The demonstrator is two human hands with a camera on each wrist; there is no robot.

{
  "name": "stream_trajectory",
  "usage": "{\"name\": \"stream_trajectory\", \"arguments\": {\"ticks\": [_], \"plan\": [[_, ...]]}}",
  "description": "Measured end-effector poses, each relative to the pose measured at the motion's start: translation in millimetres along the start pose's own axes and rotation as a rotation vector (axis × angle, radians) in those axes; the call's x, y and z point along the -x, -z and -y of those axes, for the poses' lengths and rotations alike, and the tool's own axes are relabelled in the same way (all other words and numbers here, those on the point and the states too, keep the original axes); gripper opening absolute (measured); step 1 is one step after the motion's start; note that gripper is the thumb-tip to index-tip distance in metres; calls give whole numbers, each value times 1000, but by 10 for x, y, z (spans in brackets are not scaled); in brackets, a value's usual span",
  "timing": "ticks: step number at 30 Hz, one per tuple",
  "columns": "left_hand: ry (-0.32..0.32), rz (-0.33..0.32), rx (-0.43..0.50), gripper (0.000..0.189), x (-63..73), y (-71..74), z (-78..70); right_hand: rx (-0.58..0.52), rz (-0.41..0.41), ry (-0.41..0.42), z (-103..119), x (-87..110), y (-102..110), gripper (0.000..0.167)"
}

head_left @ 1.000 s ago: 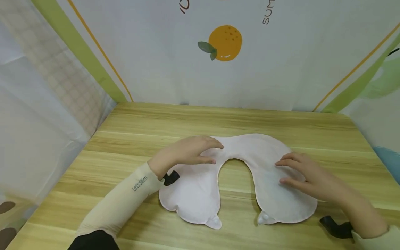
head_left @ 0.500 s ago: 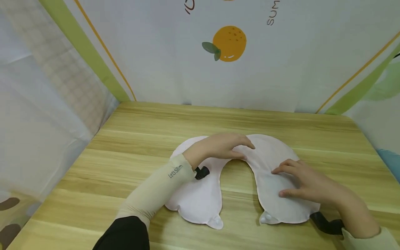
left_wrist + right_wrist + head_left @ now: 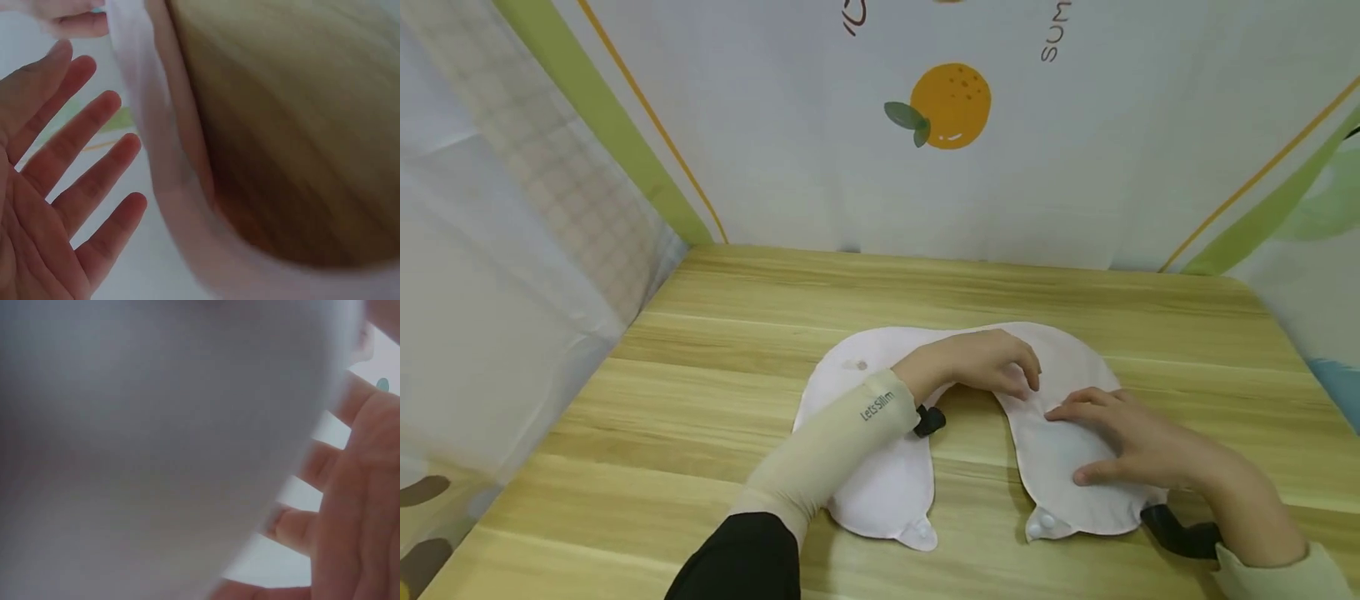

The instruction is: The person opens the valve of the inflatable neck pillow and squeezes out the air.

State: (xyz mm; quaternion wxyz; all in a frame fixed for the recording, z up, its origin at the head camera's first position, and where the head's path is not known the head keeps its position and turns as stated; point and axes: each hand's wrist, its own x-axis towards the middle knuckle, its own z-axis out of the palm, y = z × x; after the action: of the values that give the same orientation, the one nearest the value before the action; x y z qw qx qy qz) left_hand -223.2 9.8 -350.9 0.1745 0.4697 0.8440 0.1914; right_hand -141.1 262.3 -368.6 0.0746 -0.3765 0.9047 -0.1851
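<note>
A pale pink U-shaped neck pillow (image 3: 883, 500) lies flat on the table, its opening toward me, with small snap tabs (image 3: 1047, 525) at its two ends. Over the top of its curve is my left hand (image 3: 988, 360), fingers bent loosely downward near the inner edge. The left wrist view shows those fingers (image 3: 94, 187) spread, apart from the pillow's edge. On the right lobe my right hand (image 3: 1138, 442) rests its spread fingertips on the fabric. Pillow cloth, blurred, fills much of the right wrist view and hides part of the right fingers.
The wood-grain table (image 3: 685, 375) extends around the pillow. Behind it hangs a white curtain (image 3: 775, 167) printed with an orange fruit. Black wrist mounts (image 3: 1180, 537) sit under my wrists. A small clear valve (image 3: 861, 365) shows on the pillow's left lobe.
My left hand has swept rightward across the pillow's top, toward the right hand, uncovering the left lobe and its valve. The right hand has shifted only slightly.
</note>
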Motion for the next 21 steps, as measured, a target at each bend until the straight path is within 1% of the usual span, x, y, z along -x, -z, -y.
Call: {"name": "stream_trajectory", "arguments": {"ticks": [4,9,15,18,21], "plan": [[6,48,2,11,-98,-60,-29,-23,16,-4,-4,-9,-11,62],[46,96,1,10,-142,-126,-51,-35,29,-8,0,-27,-13,63],[79,132,-29,12,-168,-190,-64,-66,46,-42,-12,-19,-15,64],[89,140,-57,10,-171,-206,-82,-68,45,-35,-30,-12,-15,64],[92,136,-105,9,-160,-210,-103,-67,42,-31,-39,-10,-15,63]]}}
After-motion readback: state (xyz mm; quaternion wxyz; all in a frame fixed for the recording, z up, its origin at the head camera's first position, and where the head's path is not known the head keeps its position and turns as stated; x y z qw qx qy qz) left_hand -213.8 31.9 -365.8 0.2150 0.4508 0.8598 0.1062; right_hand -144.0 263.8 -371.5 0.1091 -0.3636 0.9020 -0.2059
